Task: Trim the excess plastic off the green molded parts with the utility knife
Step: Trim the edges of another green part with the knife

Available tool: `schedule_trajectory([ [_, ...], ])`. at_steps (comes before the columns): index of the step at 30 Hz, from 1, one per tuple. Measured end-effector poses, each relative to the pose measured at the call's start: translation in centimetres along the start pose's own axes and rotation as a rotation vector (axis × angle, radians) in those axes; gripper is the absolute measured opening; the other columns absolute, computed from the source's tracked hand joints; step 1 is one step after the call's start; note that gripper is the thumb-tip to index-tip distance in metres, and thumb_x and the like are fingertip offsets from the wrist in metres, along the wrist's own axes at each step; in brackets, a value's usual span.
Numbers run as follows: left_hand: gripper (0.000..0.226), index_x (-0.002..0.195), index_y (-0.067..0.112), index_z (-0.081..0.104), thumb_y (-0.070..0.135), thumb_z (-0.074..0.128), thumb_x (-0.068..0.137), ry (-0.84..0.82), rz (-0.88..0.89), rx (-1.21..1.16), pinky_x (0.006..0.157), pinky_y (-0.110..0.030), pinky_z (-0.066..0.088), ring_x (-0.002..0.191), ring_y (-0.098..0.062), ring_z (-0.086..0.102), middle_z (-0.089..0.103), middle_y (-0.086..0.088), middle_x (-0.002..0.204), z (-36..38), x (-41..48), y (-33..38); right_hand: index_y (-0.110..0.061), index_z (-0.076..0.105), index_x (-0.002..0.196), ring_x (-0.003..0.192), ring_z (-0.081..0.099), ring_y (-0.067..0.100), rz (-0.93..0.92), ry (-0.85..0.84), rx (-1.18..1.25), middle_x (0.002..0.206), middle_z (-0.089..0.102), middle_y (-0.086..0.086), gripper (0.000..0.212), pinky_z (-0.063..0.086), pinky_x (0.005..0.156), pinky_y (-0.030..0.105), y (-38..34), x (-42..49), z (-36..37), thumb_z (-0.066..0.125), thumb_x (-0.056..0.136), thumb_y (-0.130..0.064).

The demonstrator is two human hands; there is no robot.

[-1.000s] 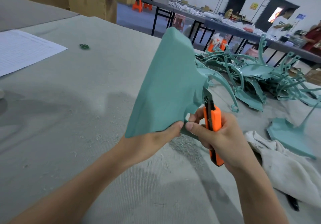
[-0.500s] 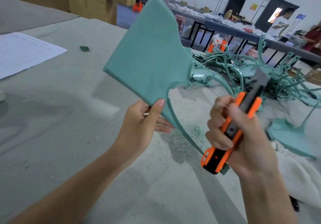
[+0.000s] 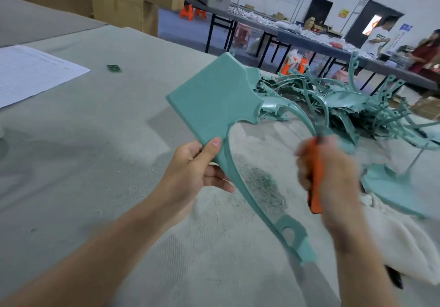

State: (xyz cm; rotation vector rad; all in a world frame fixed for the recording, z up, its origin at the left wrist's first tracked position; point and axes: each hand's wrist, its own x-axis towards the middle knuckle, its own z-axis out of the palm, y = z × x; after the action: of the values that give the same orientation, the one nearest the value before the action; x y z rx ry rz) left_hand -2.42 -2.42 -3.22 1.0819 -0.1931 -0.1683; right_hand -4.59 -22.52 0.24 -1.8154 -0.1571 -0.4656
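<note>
My left hand [image 3: 192, 171] grips a green molded part [image 3: 214, 102] by the bottom corner of its flat panel, thumb on top. The part has a broad flat plate and a long curved arm that sweeps down to a slotted tab at the lower right. My right hand [image 3: 331, 175], blurred by motion, grips the orange utility knife [image 3: 315, 175] upright, to the right of the part and apart from it. The blade tip near the top of the knife is smeared and hard to read.
A heap of green molded parts [image 3: 345, 106] lies at the back right, one more part [image 3: 390, 185] beside a white cloth [image 3: 400, 242]. Green shavings [image 3: 259, 183] litter the grey table [image 3: 95, 140]. A paper sheet [image 3: 31, 73] lies far left, cardboard boxes [image 3: 119, 4] behind. Two people stand far right.
My left hand has lowered and tilted the part flatter, so its curved arm now reaches down to the right. My right hand has swung the knife from a slant to upright.
</note>
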Motion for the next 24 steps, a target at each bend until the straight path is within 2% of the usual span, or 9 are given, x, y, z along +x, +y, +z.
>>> schedule_trajectory([
  [2,0.031,0.084,0.0,0.059,0.03,0.052,0.084,-0.038,-0.016,-0.056,0.043,-0.025,0.049,0.057,-0.03,0.068,0.068,-0.014,0.064,0.2,-0.2,0.2,-0.026,0.058,0.069,0.047,0.039,0.002,-0.139,-0.117,-0.296,0.055,0.046,-0.005,0.039,0.03,0.046,0.012,0.6,-0.9,2.3,0.043,0.088,-0.058],
  [4,0.03,0.079,0.001,0.062,0.029,0.053,0.083,-0.065,-0.013,-0.084,0.04,-0.023,0.047,0.052,-0.026,0.066,0.066,-0.015,0.061,0.2,-0.3,0.3,-0.03,0.049,0.068,0.048,0.04,0.003,-0.219,-0.164,-0.418,0.057,0.043,-0.001,0.035,0.03,0.047,0.011,1.3,-1.6,4.4,0.047,0.089,-0.057],
  [7,0.03,0.068,0.008,0.066,0.028,0.051,0.085,-0.134,-0.001,-0.109,0.039,-0.022,0.046,0.048,-0.022,0.063,0.063,-0.013,0.057,0.2,-0.5,0.4,-0.032,0.043,0.067,0.048,0.038,0.005,-0.258,-0.154,-0.402,0.057,0.041,-0.009,0.035,0.028,0.047,0.012,1.5,-1.5,5.2,0.049,0.091,-0.057],
  [11,0.03,0.067,0.012,0.068,0.03,0.054,0.087,-0.181,-0.013,-0.127,0.041,-0.022,0.048,0.048,-0.021,0.061,0.062,-0.011,0.057,0.1,-0.5,0.2,-0.023,0.043,0.066,0.047,0.034,0.006,-0.268,-0.15,-0.376,0.057,0.039,-0.007,0.042,0.025,0.046,0.012,1.7,-1.6,5.1,0.048,0.092,-0.055],
  [16,0.031,0.064,0.016,0.072,0.035,0.057,0.083,-0.224,-0.021,-0.12,0.043,-0.022,0.048,0.047,-0.018,0.061,0.063,-0.009,0.058,0.2,-0.6,0.2,-0.031,0.038,0.065,0.046,0.034,0.005,-0.251,-0.144,-0.375,0.055,0.037,-0.008,0.037,0.025,0.046,0.012,1.8,-1.6,5.1,0.048,0.093,-0.053],
  [20,0.037,0.067,0.016,0.072,0.03,0.051,0.093,-0.237,-0.003,-0.102,0.044,-0.022,0.049,0.047,-0.015,0.061,0.063,-0.008,0.058,0.2,-0.4,-0.1,-0.017,0.046,0.066,0.048,0.038,0.015,-0.209,-0.133,-0.373,0.057,0.044,0.005,0.046,0.029,0.045,0.022,2.2,-1.7,5.3,0.046,0.091,-0.056],
  [24,0.036,0.065,0.02,0.073,0.029,0.049,0.09,-0.186,0.023,-0.071,0.045,-0.022,0.049,0.048,-0.014,0.061,0.065,-0.007,0.059,0.2,-0.3,-0.3,-0.01,0.048,0.068,0.055,0.044,0.023,-0.187,-0.085,-0.398,0.067,0.049,0.009,0.055,0.033,0.048,0.028,2.4,-1.7,6.1,0.041,0.088,-0.061],
])
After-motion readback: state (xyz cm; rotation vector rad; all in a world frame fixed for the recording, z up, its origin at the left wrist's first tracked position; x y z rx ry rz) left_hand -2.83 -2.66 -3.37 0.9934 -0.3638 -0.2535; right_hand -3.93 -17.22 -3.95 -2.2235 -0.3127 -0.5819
